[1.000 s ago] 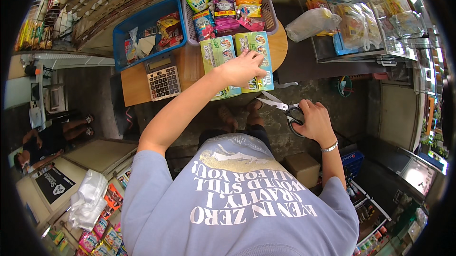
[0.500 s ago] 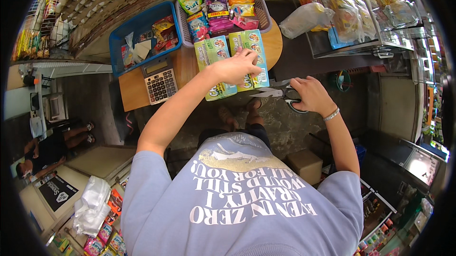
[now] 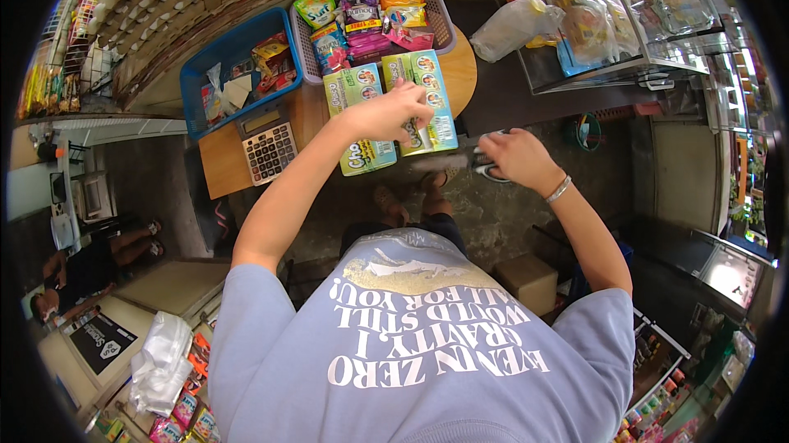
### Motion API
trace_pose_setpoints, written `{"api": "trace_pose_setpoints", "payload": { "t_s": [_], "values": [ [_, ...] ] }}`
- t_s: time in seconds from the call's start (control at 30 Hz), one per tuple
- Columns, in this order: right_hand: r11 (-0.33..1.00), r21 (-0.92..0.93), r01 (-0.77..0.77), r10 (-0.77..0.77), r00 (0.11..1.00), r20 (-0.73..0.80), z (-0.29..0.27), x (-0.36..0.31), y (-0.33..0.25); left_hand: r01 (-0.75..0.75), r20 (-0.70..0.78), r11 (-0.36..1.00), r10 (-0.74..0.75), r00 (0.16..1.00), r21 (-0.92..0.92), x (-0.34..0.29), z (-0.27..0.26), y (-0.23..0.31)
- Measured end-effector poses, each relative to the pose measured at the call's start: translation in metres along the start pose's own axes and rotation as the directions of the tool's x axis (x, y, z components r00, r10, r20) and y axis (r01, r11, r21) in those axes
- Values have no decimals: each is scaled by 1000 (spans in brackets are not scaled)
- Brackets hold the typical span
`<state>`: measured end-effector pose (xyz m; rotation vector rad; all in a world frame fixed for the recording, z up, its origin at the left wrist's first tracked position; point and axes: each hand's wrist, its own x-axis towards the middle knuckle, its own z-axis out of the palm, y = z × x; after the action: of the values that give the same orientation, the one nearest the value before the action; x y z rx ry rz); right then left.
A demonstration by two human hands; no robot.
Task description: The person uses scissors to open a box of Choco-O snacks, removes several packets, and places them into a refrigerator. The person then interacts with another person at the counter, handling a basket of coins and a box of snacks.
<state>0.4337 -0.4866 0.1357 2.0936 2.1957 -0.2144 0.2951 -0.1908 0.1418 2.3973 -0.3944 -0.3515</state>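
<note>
Two green-and-blue printed boxes stand side by side at the near edge of the wooden table (image 3: 222,168): a left box (image 3: 370,159) and a right box (image 3: 440,102). My left hand (image 3: 393,114) reaches over the left box, its bent fingers gripping the top of the right one; the fingertips are partly hidden. My right hand (image 3: 522,159) is closed around the handles of dark-handled scissors (image 3: 482,162). Their blades, smeared by motion, point left toward the near end of the right box, just off the table edge.
Behind the boxes stands a lilac basket (image 3: 450,11) of colourful sachets, with a blue basket (image 3: 193,106) of packets to its left. A calculator (image 3: 269,154) lies nearby. Clear display shelves (image 3: 575,85) and a plastic bag (image 3: 516,28) are at right. A person (image 3: 94,270) sits at far left.
My right hand and the scissors have moved slightly left and up, and the blades are now blurred. My left hand stays on the right box. The whole view has shifted a little.
</note>
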Motion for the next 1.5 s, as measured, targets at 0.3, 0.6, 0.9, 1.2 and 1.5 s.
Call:
{"api": "trace_pose_setpoints", "payload": {
  "t_s": [0.3, 0.6, 0.9, 1.2, 1.5],
  "values": [
    [686, 646, -335, 535, 834, -135, -10, -67, -2, 152, -637, 984, -60, 769, 91, -11, 49, 13],
    [482, 752, -450, 807, 561, -182, 28, -35, 0, 651, -651, 748, -560, 512, -131, 19, 71, 28],
    [787, 330, -521, 614, 711, -342, 2, -21, 22, 616, -624, 782, -527, 577, -91, 34, 52, 24],
    [932, 166, -324, 361, 880, -309, -24, 45, 87, 692, -542, 655, -716, 440, -304, 56, 8, 4],
    [974, 64, -218, 227, 950, -214, -30, 88, 110, 661, -511, 634, -753, 413, -400, 50, 10, 1]
  ]
}}
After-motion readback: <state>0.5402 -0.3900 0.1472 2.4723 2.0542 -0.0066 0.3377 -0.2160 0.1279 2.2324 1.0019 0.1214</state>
